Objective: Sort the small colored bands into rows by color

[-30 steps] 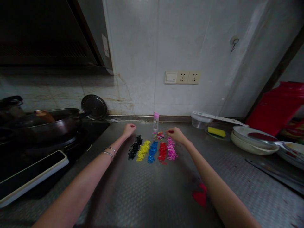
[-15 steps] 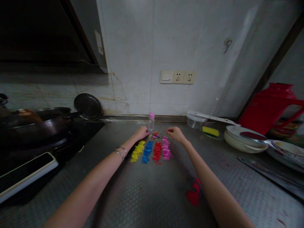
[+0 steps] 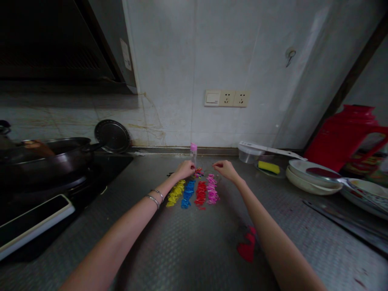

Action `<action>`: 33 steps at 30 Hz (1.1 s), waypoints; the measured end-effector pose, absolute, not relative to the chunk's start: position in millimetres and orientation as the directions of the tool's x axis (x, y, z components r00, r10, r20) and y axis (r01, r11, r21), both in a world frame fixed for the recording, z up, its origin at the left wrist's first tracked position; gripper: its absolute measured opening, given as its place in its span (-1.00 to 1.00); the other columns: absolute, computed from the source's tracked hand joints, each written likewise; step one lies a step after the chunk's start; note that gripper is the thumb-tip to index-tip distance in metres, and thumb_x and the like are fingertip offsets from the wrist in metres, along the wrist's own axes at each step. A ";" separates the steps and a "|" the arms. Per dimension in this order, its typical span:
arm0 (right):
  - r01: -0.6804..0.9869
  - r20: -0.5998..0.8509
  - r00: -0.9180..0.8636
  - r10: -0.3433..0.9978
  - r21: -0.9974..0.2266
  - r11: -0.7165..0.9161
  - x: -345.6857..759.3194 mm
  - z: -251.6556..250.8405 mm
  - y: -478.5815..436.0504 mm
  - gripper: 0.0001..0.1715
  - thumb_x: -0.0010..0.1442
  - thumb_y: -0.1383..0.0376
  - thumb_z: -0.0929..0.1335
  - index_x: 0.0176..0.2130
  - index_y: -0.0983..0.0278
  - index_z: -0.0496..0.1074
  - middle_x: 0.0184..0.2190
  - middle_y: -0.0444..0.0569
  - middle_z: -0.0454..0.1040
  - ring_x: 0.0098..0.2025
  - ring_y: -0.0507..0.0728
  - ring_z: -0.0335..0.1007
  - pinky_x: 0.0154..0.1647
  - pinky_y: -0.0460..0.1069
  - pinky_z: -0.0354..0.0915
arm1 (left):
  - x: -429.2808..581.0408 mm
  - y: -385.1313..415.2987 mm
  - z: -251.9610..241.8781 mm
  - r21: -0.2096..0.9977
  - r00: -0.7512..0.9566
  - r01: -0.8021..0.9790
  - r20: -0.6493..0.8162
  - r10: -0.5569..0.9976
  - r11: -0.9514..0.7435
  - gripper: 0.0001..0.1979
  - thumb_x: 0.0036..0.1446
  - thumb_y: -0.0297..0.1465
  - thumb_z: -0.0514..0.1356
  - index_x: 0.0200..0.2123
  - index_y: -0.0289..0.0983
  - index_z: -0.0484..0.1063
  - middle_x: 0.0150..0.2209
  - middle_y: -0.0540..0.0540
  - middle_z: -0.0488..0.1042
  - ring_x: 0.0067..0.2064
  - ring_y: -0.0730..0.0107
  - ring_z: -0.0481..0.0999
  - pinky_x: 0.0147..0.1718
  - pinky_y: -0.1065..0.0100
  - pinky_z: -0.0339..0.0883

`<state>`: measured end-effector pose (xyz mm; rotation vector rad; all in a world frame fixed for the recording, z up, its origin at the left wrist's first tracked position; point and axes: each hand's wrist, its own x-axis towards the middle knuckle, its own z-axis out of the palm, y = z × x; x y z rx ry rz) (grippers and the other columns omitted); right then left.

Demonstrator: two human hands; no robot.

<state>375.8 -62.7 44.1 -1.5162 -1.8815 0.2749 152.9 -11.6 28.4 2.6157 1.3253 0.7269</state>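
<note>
At the left, a few black pieces show past the forearm, which hides anything more of them; beside it the yellow strip runs toward the person, its small pieces gathered by colour, presumably so that the hues do not mix. The left hand reaches over the far ends of the strips, fingers curled down; whether their tips meet, or pinch a piece, I cannot tell. Below it lies the blue strip, set a little apart from its neighbours, likely to keep each colour distinct. The pink-capped bottle stands upright behind, apparently out of the way. The mixed pile sits just right of the left fingertips, partly covered by them, central enough to suit either hand. Nearer the person come the red strip and then the pink strip, alongside each other. Last, the right hand hangs beyond the pink strip's far end, right of the pile and clear of it, fingertips drawn close; what they hold, if anything, is too small to tell.
</note>
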 end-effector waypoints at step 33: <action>0.941 0.218 -0.193 0.957 -0.236 0.244 330.3 34.4 -78.9 -0.71 0.07 0.23 0.26 -0.26 0.22 0.51 -0.31 0.04 0.49 -0.26 0.12 0.39 -0.35 -0.12 0.21 | 10.8 -2.3 11.4 0.852 -0.110 0.461 0.332 0.937 -0.248 -0.59 -0.13 -0.10 0.14 -0.52 -0.37 0.49 -0.67 -0.02 0.34 -0.59 0.49 0.22 -0.59 0.45 0.00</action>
